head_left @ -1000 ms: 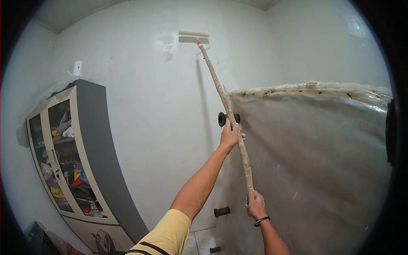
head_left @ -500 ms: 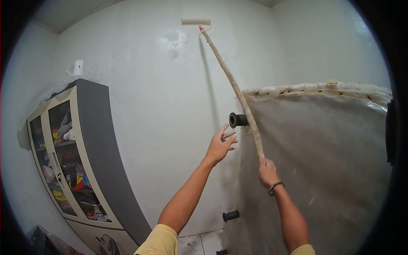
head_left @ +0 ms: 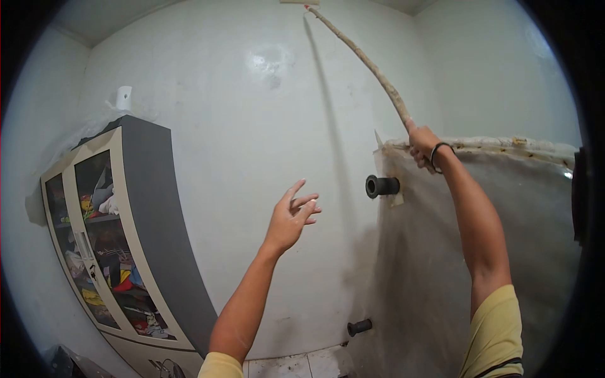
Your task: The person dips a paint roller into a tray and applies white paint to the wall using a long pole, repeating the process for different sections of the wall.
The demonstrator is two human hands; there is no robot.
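Note:
A long, slightly crooked wooden stick (head_left: 368,63) slants up to the left, with a paint roller (head_left: 300,2) at its top end, partly cut off by the upper frame edge. My right hand (head_left: 423,146), with a dark band at the wrist, is closed round the stick's lower end. In front of the pale wall (head_left: 239,176), my left hand (head_left: 292,217) hangs in the air with its fingers apart and nothing in it. The stick's thin shadow falls on the wall.
At the left stands a grey cabinet (head_left: 161,233) with glass doors and clothes inside. Plastic sheeting (head_left: 441,252) covers a large bulky object at the right. Two black flanged fittings (head_left: 382,186) stick out beside it, one high and one low. Floor tiles (head_left: 290,366) show below.
My right hand has risen with the stick, pushing the roller up the wall to the frame's top edge. My left hand has shifted left, away from the upper black fitting.

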